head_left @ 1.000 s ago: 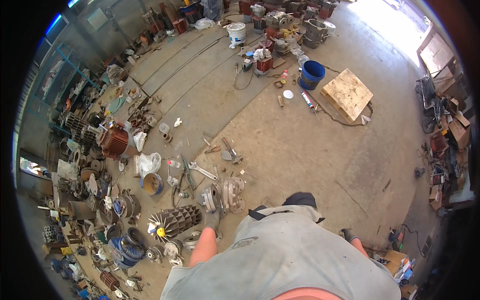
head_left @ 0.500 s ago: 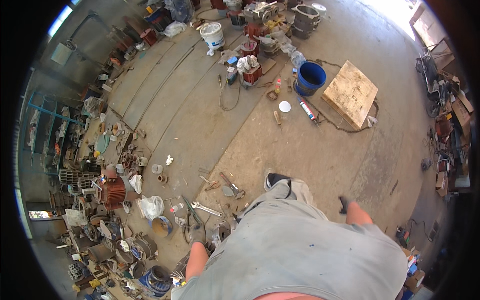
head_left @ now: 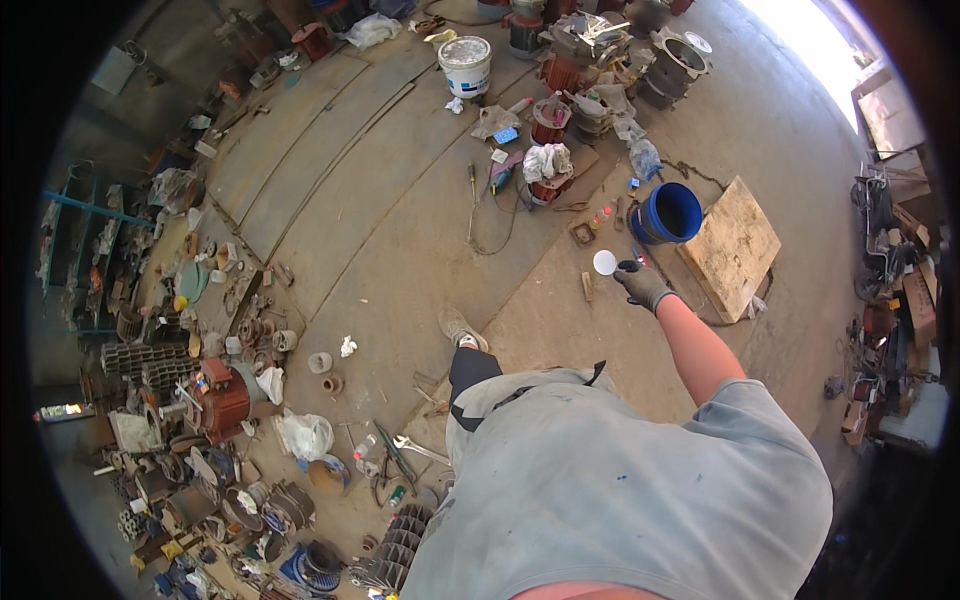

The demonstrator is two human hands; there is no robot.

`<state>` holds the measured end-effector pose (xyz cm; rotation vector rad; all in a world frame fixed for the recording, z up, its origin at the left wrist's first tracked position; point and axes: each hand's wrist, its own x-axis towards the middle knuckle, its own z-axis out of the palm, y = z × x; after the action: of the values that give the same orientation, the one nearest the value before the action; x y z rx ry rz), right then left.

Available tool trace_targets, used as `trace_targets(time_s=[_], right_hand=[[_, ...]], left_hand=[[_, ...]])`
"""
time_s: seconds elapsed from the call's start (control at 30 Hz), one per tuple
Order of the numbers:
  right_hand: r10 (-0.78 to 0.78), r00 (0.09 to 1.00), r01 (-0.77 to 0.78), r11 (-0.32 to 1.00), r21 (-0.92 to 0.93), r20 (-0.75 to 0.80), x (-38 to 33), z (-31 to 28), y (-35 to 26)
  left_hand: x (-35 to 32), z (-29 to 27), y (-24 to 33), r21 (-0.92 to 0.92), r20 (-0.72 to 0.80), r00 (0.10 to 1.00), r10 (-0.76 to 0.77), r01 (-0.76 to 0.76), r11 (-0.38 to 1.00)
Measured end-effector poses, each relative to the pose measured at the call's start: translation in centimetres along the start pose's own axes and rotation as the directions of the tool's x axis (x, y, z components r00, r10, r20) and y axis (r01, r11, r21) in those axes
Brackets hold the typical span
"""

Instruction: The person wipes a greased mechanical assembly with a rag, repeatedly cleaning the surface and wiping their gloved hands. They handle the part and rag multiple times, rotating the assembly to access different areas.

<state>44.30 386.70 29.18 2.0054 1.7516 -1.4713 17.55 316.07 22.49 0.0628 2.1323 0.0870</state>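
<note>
A white bucket (head_left: 465,64) with a pale lid is standing at the top of the view on the concrete, and a blue bucket (head_left: 668,212) is sitting open-mouthed just beside a square wooden board (head_left: 733,246) that is lying flat on the floor to the right. A small white round disc (head_left: 604,262) is lying on the ground just left of the right hand (head_left: 641,285), which is wearing a dark grey glove and is reaching out over the floor with its fingers curled; whether it is gripping anything cannot be told. The left hand is not showing anywhere. The concrete floor (head_left: 400,250) is running in long slabs from lower left to upper right, dusty and bright under sunlight toward the top right corner. A shoe (head_left: 461,328) is stepping forward near the middle. Along the left, a red electric motor (head_left: 222,395) is sitting among scattered metal parts, finned castings and white plastic bags, with a blue metal rack (head_left: 75,250) standing behind them. A spanner (head_left: 420,448) is lying near the person's leg. At the top, more red motor housings (head_left: 548,120) with a white rag (head_left: 548,160) on one are crowding the way between the two buckets.
</note>
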Motion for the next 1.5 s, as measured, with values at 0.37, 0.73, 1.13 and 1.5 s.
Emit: trace_targets(time_s=[0.37, 0.73, 1.13, 1.5], right_hand=[[0.126, 0.988, -0.123, 0.992, 0.042, -0.094, 3.1, 2.0, -8.7], [-0.281, 0.947, 0.319, 0.785, -0.531, 0.154, 23.9, 4.3, -28.3], [-0.218, 0.973, 0.127, 0.203, -0.971, 0.081, 64.6, 10.9, -20.8], [-0.330, 0.907, 0.364, 0.301, -0.882, 0.261, 60.5, 5.7, -27.0]], left_hand=[[20.2, -29.2, 27.6, -0.579, -0.474, 0.851, 0.227, -0.495, 0.648], [11.7, -25.8, 30.1, -0.053, -0.187, 0.965, 0.184, -0.197, 0.979], [-12.0, -15.0, 31.8, -0.029, -0.227, 0.908, -0.351, 0.354, 0.935], [-24.2, -3.2, 40.5, -0.511, -0.156, 0.469, -0.869, 0.715, 0.477]])
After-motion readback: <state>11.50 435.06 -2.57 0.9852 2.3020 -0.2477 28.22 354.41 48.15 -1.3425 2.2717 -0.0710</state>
